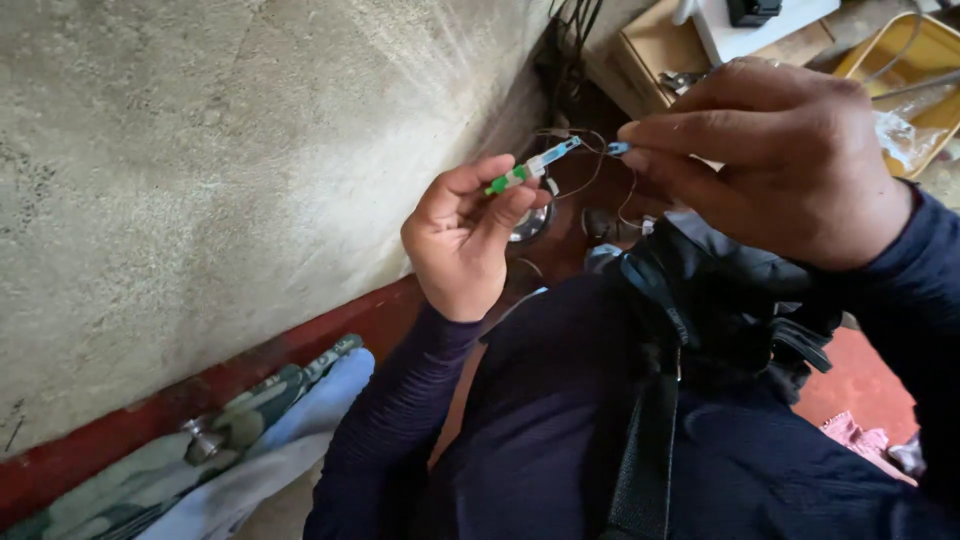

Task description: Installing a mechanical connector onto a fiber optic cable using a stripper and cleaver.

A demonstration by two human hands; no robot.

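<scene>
Head view: hands (470,235) pinch green-blue connector (533,167); yellow tray (935,50) beyond.

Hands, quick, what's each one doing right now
Left hand: closed on a green, white and blue connector.
Right hand: fingertips pinched on a small blue piece with a thin cable at it.
</scene>
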